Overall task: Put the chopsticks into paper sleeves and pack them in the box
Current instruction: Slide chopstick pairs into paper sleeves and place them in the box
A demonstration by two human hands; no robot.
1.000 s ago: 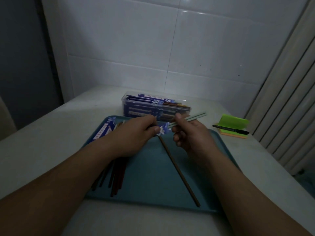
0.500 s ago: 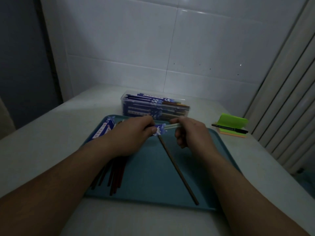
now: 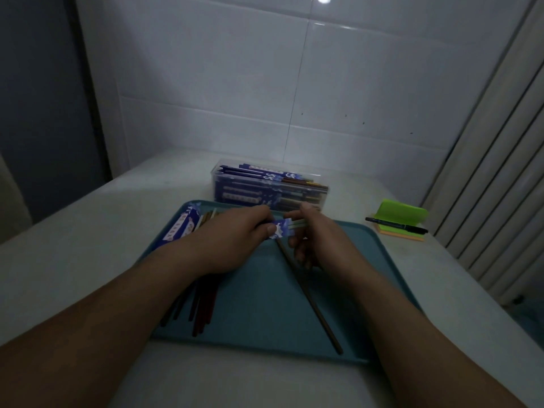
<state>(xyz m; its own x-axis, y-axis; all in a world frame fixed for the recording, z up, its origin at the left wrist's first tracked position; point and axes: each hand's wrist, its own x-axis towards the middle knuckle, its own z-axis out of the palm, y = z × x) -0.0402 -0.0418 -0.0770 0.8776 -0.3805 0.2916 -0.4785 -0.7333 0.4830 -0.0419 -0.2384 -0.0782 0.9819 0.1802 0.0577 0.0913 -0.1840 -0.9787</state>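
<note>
Pinching a blue-and-white paper sleeve (image 3: pixel 279 231) between thumb and fingers, the left hand (image 3: pixel 232 240) holds it just above the far part of a teal plastic tray (image 3: pixel 259 307). The right hand (image 3: pixel 319 241) faces it close by, curled round the bare end of a pair of pale green chopsticks (image 3: pixel 298 223). Their other end sits inside the sleeve's open mouth. Only a short stretch of the pair shows between the two hands, and most of the sleeve is hidden under the left palm, so how far they reach inside cannot be told. Sleeve and pair share one long axis, running left to right across the view, with the exposed end pointing right. The sleeve's visible end carries a white wave-like print on blue. Below the hands a single brown chopstick (image 3: pixel 309 295) lies on the tray, slanting from near the sleeve toward the near right corner. A loose bundle of dark red chopsticks (image 3: pixel 203 304) lies under the left wrist, and a stack of printed blue sleeves (image 3: pixel 179 229) rests at the tray's far left. Just beyond the tray stands a clear plastic box (image 3: pixel 270 187) holding sleeved pairs laid lengthwise. To the right on the pale table (image 3: pixel 88 245) a black pen (image 3: pixel 396 225) lies across a green sticky-note pad (image 3: pixel 404 214).
</note>
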